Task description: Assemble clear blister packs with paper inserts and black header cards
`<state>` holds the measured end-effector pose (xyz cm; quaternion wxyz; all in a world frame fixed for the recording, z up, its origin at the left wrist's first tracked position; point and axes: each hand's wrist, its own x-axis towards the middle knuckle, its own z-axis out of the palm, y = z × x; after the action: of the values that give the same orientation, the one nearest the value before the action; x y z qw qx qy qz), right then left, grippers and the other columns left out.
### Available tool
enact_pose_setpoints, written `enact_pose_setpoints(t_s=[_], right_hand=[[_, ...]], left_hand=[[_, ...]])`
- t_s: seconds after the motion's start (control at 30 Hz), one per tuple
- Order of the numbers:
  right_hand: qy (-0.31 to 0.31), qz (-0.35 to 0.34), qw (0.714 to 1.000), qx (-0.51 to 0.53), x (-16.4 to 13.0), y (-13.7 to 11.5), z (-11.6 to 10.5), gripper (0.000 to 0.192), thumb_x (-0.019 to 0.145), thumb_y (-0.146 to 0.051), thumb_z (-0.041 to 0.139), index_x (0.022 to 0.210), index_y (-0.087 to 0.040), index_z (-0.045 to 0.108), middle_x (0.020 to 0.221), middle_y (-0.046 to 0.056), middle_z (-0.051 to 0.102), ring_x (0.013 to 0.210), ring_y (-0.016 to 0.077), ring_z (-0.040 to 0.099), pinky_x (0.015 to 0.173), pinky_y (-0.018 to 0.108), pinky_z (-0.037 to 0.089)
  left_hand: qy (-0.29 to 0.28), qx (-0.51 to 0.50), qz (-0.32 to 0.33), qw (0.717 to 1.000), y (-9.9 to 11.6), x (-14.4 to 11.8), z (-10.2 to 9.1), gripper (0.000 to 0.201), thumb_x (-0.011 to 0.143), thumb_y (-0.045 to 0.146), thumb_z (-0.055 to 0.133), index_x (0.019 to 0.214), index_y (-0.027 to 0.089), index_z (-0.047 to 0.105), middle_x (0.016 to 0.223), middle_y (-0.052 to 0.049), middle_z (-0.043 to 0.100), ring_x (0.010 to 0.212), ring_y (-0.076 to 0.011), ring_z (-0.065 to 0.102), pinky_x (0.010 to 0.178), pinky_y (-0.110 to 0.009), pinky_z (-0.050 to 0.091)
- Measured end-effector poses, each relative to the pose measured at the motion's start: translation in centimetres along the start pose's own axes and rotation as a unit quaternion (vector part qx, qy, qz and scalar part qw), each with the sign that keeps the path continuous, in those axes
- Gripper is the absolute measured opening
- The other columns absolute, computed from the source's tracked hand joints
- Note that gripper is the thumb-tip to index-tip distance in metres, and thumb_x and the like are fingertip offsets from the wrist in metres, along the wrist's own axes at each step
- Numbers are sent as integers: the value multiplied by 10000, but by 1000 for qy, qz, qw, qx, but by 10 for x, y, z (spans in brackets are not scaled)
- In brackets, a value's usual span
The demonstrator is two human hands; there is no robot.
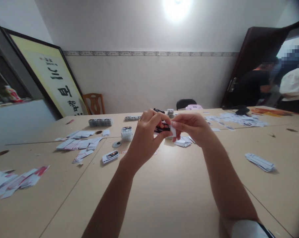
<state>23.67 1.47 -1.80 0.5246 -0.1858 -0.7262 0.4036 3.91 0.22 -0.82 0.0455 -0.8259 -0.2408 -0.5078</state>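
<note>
Both of my hands hold a small black-and-white printed card packet (163,127) up above the table. My left hand (149,130) pinches its left side between thumb and fingers. At the packet's right end, my right hand (191,127) closes its thumb and fingertips on the white edge. Part of the packet is hidden behind my fingers. Below to the left lies a stack of white cards (110,157) with a similar black print on top. Folded white papers (183,141) lie on the table just beyond my right hand.
On the table (164,198) stand a clear stack of packets (126,133) and a row of packs (100,122). Loose papers (77,143) lie left; a white bundle (260,162) lies right. More slips (238,119) are scattered at the back right. Two people (253,82) are near the door.
</note>
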Motion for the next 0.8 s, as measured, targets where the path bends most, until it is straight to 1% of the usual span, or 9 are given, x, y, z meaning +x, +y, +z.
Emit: enact_pose_setpoints(t_s=[0.2,0.33,0.53,0.67,0.8], right_hand=[[10,7,1000,7,0,1,1,152,909,-331,742,875,-187,772,653,-15,675,541,103,661,530,234,569],[14,11,1000,5,-1,-2,2,157,909,-332,743,863,-184,769,654,-16,679,526,99,659,527,229,562],[10,12,1000,3,-2,-3,2,158,906,-325,748,867,-173,768,658,-7,699,526,99,671,516,211,544],[10,14,1000,0,-3,-4,2,152,909,-320,744,867,-177,767,667,-4,707,525,103,674,514,216,540],[24,21,999,-12,-4,-6,4,178,896,-348,754,846,-177,760,640,-10,693,513,106,661,512,231,537]], left_hand=[[-6,0,-3,1000,1,0,-1,249,802,152,814,961,219,634,872,10,553,849,-172,546,793,-319,442],[-13,-3,-4,1000,3,1,-1,217,826,181,798,957,222,629,874,14,577,841,-170,539,804,-330,435],[-15,-19,-15,1000,4,0,-2,303,793,135,820,961,224,584,856,44,612,831,-153,573,776,-312,437],[-15,-16,-13,1000,4,1,-3,231,831,186,791,935,226,589,839,38,617,821,-156,583,762,-315,449],[-11,-2,-13,1000,4,1,-3,198,852,216,772,934,232,592,827,30,622,810,-165,587,757,-327,454]])
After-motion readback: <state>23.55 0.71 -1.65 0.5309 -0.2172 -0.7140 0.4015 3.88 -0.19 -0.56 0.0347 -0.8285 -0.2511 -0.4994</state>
